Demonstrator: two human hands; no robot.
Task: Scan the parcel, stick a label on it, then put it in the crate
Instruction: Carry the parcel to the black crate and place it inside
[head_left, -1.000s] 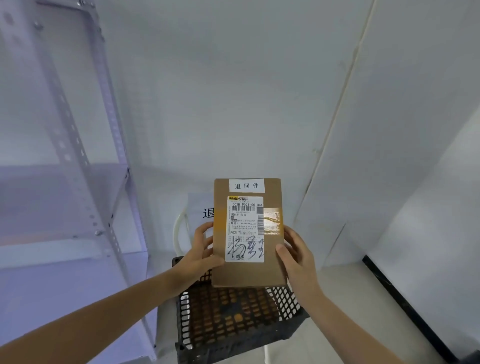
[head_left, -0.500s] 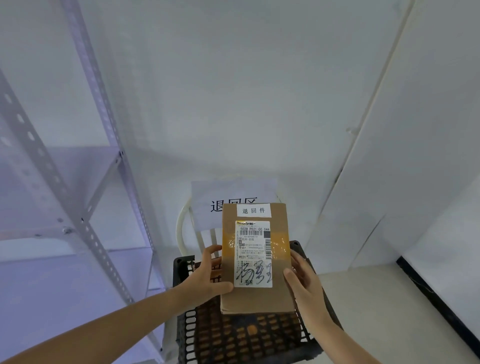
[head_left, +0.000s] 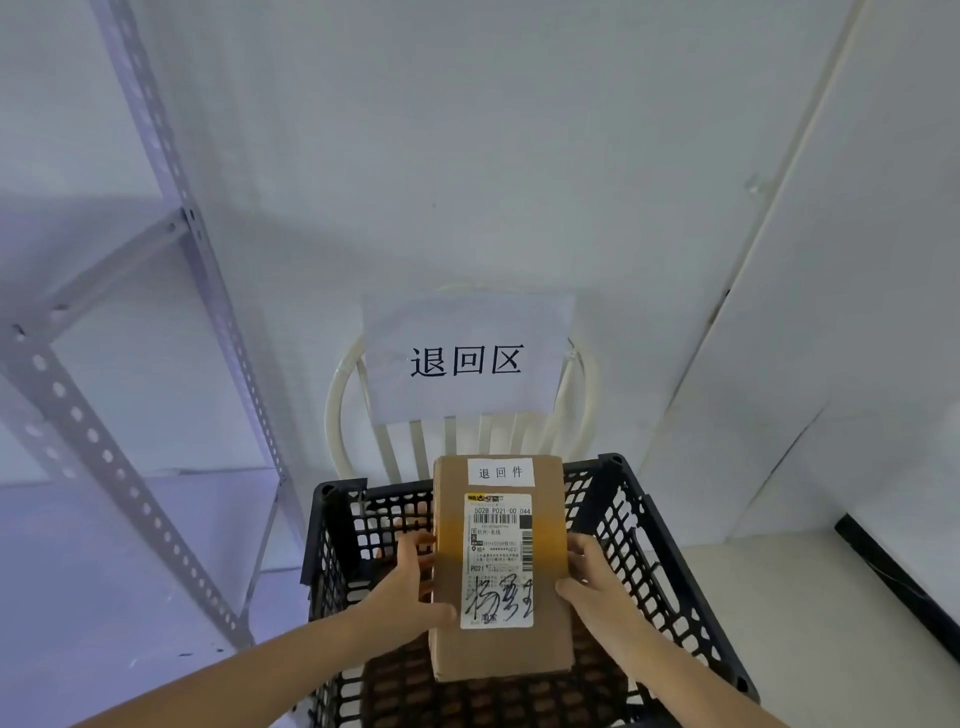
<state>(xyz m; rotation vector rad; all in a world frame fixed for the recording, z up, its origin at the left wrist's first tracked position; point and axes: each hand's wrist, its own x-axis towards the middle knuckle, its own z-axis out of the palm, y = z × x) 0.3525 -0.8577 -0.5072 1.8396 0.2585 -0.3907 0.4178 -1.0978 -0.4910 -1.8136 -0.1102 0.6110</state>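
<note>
A brown cardboard parcel (head_left: 448, 639) is held upright over the open black lattice crate (head_left: 670, 561). It carries a white shipping label (head_left: 498, 561) with black handwriting and a small white sticker (head_left: 500, 472) with printed characters at its top. My left hand (head_left: 410, 587) grips its left edge and my right hand (head_left: 597, 584) grips its right edge. The parcel's lower part is inside the crate's rim.
The crate stands on a white chair (head_left: 343, 405) whose back bears a paper sign (head_left: 467, 358). A grey slotted metal shelf rack (head_left: 171, 244) stands at the left. White walls rise behind and to the right, with a black strip (head_left: 893, 577) along the floor at right.
Both hands have lowered the parcel from in front of the wall down into the crate's opening. My view has tilted down and closer, bringing the sign and crate into fuller view.
</note>
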